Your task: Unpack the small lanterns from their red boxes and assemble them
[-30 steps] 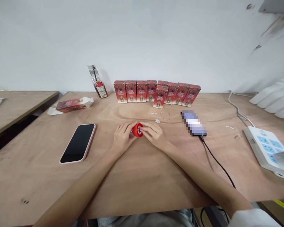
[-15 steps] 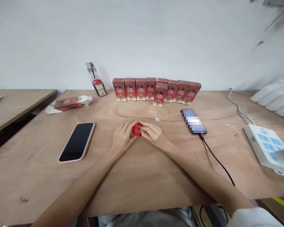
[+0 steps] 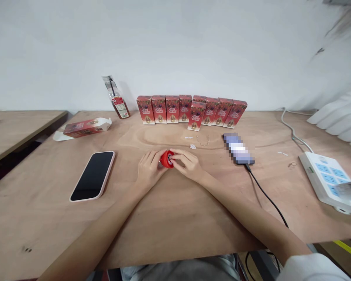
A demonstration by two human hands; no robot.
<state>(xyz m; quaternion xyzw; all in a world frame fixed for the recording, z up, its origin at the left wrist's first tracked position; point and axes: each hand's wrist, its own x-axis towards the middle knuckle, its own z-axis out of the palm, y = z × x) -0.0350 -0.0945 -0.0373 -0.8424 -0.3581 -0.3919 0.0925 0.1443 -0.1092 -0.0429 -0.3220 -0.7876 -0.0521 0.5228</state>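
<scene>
A small red round object point(image 3: 165, 159) is gripped in my left hand point(image 3: 149, 168), whose fingers wrap round its left side. Its open end, with small shiny parts inside, faces right. My right hand point(image 3: 187, 164) has thumb and forefinger pinched together at that opening; whatever is between the tips is too small to make out. Beyond my hands lie white paper scraps point(image 3: 192, 146) and a thin bent strip point(image 3: 203, 140). To the left is a phone with a pink case point(image 3: 93, 176), its screen dark.
Several red printed boxes point(image 3: 172, 110) stand by the wall. An opened red box point(image 3: 86, 127) lies at the left, near a leaning bottle point(image 3: 120, 106). On the right are a lit phone point(image 3: 238, 148) on a black cable point(image 3: 267, 197) and a white power strip point(image 3: 324, 175).
The right fingertips have shifted slightly at the opening, so more of the red object's inside shows. The whole view has moved a little; the left hand keeps its hold.
</scene>
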